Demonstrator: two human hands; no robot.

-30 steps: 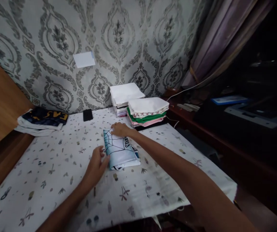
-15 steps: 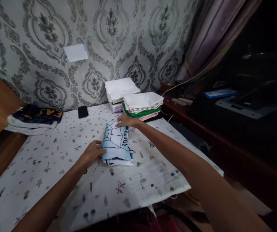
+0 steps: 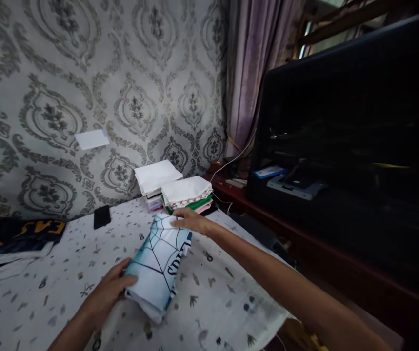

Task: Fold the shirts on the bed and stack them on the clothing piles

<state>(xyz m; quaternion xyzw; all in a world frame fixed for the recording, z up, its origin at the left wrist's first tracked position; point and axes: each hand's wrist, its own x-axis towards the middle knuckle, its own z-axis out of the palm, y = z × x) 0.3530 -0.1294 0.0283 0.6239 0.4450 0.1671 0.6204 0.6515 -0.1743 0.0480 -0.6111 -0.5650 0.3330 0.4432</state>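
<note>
A folded light-blue and white shirt point(image 3: 160, 256) with a black spider-web print and dark lettering is in front of me, tilted a little and apparently raised off the tabletop. My left hand point(image 3: 112, 287) grips its near left edge, thumb on top and fingers partly hidden behind. At the far end, my right hand point(image 3: 190, 222) is closed on the top corner, thumb on the printed side. Just beyond that hand is a stack of folded clothes point(image 3: 187, 190) with white, green and pink layers.
Another folded white stack point(image 3: 158, 175) stands by the wall. A dark phone point(image 3: 102, 217) lies on the patterned table cover point(image 3: 73, 268). Dark and white folded clothes point(image 3: 19, 239) are at the left. A large black screen point(image 3: 333, 146) rises at the right, with a white cable point(image 3: 236, 157) nearby.
The shirt has gone from lying square on the table to a tilted position, nearer to me and seemingly lifted, both hands on it. My view has turned up and to the right.
</note>
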